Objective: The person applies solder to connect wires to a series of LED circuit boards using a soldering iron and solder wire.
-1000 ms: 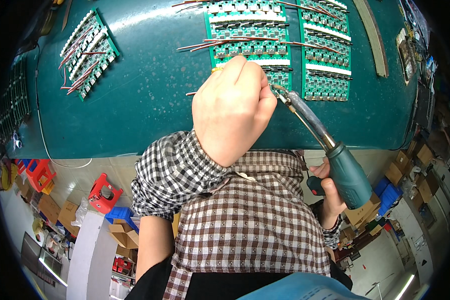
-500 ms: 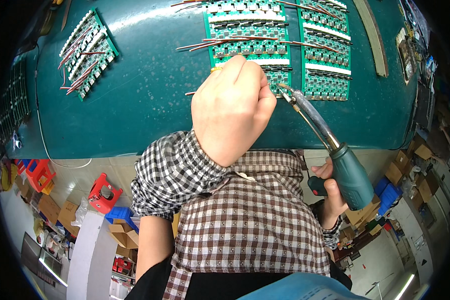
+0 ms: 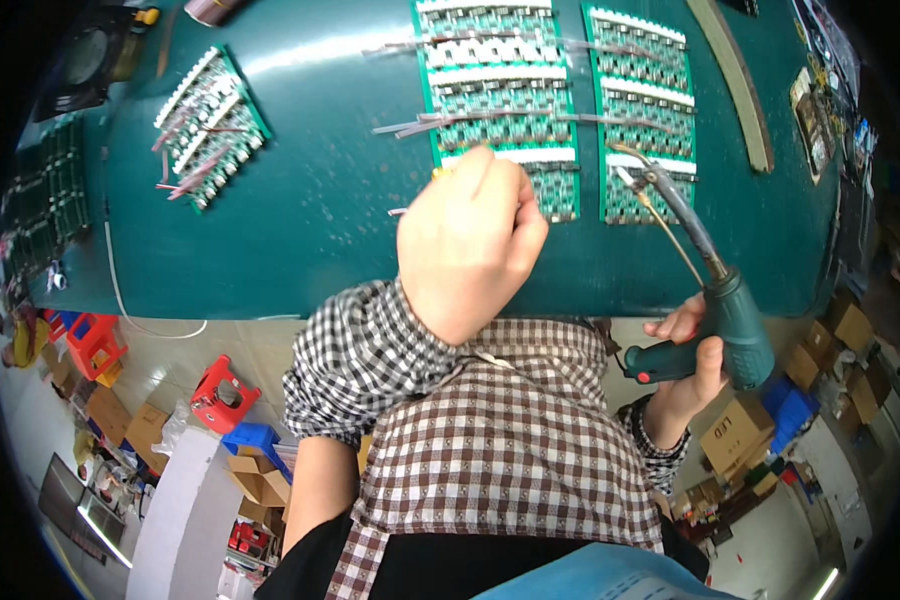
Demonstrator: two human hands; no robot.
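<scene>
My left hand is closed, knuckles up, over the near end of the middle green circuit board panel. Its fingertips are hidden behind the hand, and a short wire end pokes out at its left. In my right hand is a dark green soldering gun, with fingers and thumb around its grip. The gun's bent metal tip and thin feed tube reach up over the right circuit board panel; contact cannot be made out. Reddish wires lie across both panels.
A smaller tilted board panel with wires lies at the left of the green table. Darker boards sit at the far left. A long strip lies at the right. Red stools and cardboard boxes stand below the table.
The soldering gun has moved right and slightly up, its tip going from beside my left fingers to over the right panel. My left hand stays closed by the middle panel. The view has shifted slightly.
</scene>
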